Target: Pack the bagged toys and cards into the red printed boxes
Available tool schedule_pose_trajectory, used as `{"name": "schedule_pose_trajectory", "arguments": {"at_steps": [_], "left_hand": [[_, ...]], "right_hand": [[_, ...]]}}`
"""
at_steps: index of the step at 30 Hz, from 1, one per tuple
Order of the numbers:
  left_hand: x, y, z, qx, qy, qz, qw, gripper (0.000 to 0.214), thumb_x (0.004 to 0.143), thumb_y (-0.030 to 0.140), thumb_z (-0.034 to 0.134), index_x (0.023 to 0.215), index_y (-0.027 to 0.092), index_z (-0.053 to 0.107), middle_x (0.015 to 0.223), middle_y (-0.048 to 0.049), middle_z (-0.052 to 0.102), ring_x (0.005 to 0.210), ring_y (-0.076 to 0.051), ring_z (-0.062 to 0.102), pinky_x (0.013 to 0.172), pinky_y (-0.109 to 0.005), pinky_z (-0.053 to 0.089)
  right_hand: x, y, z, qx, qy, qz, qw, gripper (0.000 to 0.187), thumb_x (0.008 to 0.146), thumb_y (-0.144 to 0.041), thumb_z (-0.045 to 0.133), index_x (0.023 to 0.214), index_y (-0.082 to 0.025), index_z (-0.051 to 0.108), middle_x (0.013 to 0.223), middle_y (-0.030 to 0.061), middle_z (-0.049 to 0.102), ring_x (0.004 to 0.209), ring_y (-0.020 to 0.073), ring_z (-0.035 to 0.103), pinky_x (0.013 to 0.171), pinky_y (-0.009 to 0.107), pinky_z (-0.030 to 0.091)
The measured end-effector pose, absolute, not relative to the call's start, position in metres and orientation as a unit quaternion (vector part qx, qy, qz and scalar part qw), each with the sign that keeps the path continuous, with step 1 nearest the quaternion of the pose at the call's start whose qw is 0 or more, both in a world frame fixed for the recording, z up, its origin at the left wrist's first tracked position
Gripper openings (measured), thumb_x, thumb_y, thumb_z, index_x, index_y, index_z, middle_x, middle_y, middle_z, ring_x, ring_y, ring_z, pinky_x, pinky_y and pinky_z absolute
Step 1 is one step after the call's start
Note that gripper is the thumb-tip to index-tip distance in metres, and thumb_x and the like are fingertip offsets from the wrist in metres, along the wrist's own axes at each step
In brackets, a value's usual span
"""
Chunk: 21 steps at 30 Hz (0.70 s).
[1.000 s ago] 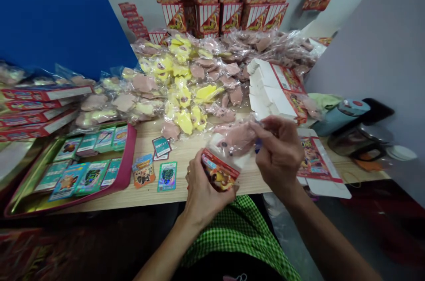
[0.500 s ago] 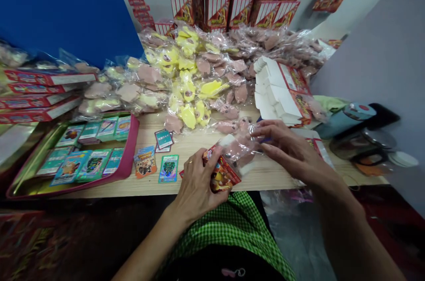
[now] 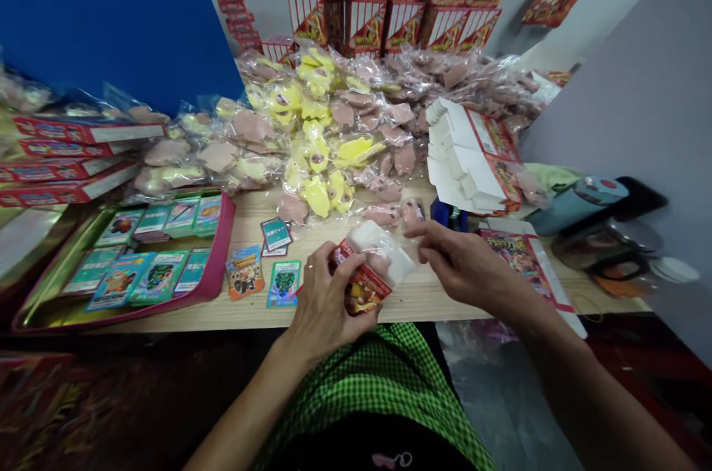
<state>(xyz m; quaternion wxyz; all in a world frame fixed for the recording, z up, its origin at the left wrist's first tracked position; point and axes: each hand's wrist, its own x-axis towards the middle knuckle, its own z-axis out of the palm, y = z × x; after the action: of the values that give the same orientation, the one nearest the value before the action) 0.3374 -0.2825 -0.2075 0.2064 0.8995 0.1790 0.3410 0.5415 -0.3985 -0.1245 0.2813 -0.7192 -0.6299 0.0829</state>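
My left hand [image 3: 322,300] clamps a red-carded packet [image 3: 367,267], my right hand [image 3: 472,263] sits open and apart, and many bagged toys [image 3: 328,137] remain heaped at upper centre of the worktop [image 3: 250,315].

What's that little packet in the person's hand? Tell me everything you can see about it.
It is a small clear plastic bag, tilted, with a white patch at its far end and a red printed card with cartoon art at its near end. The person's left hand grips the card end, holding it over the wooden table.
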Motion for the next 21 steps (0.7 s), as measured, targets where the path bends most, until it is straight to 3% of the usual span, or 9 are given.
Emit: {"name": "schedule_pose_trajectory", "arguments": {"at_steps": [3,6,11,15,18,21], "left_hand": [[0.343,-0.285,-0.209,0.888,0.161,0.379,0.207,0.092,0.075,0.032,0.078,0.150,0.028,0.025,0.139,-0.0150,0.036,0.130,-0.035,0.045,0.106,-0.055,0.047],[0.352,-0.294,-0.211,0.863,0.164,0.420,0.229,0.097,0.074,0.034,0.079,0.151,0.023,0.021,0.137,-0.0164,0.040,0.130,-0.034,0.045,0.107,-0.054,0.047],[0.370,-0.304,-0.216,0.806,0.195,0.489,0.270,0.101,0.066,0.039,0.083,0.147,0.019,0.027,0.136,-0.0177,0.040,0.128,-0.035,0.045,0.105,-0.056,0.049],[0.385,-0.313,-0.221,0.789,0.214,0.511,0.265,0.099,0.063,0.039,0.083,0.145,0.019,0.030,0.136,-0.0172,0.041,0.128,-0.035,0.046,0.105,-0.056,0.049],[0.398,-0.320,-0.224,0.800,0.225,0.489,0.266,0.101,0.063,0.044,0.085,0.144,0.019,0.031,0.135,-0.0182,0.044,0.126,-0.036,0.047,0.103,-0.057,0.049],[0.400,-0.303,-0.219,0.850,0.244,0.378,0.275,0.095,0.065,0.065,0.083,0.140,0.021,0.044,0.133,-0.0184,0.051,0.123,-0.038,0.052,0.098,-0.059,0.050]], "right_hand": [[0.532,-0.399,-0.121,-0.695,-0.666,-0.020,0.269,0.033,0.095,-0.011,0.045,0.120,-0.017,0.066,0.119,0.0130,0.068,0.111,0.0261,0.064,0.092,0.041,0.051],[0.523,-0.402,-0.118,-0.659,-0.714,-0.042,0.233,0.032,0.100,-0.016,0.047,0.121,-0.023,0.069,0.144,0.0112,0.058,0.135,0.0317,0.050,0.107,0.053,0.043],[0.531,-0.407,-0.124,-0.680,-0.680,-0.068,0.268,0.035,0.106,-0.032,0.043,0.136,-0.024,0.062,0.152,0.0089,0.053,0.143,0.0309,0.045,0.112,0.055,0.039],[0.539,-0.407,-0.134,-0.649,-0.732,-0.123,0.166,0.034,0.106,-0.035,0.043,0.111,-0.024,0.074,0.163,0.0067,0.039,0.149,0.0367,0.036,0.109,0.057,0.037],[0.545,-0.402,-0.130,-0.640,-0.733,-0.198,0.116,0.046,0.107,-0.039,0.037,0.095,-0.021,0.078,0.151,0.0153,0.052,0.140,0.0438,0.046,0.099,0.061,0.043],[0.544,-0.392,-0.118,-0.696,-0.646,-0.295,0.100,0.043,0.105,-0.033,0.040,0.095,-0.012,0.075,0.136,0.0275,0.060,0.125,0.0475,0.057,0.090,0.060,0.049]]}}
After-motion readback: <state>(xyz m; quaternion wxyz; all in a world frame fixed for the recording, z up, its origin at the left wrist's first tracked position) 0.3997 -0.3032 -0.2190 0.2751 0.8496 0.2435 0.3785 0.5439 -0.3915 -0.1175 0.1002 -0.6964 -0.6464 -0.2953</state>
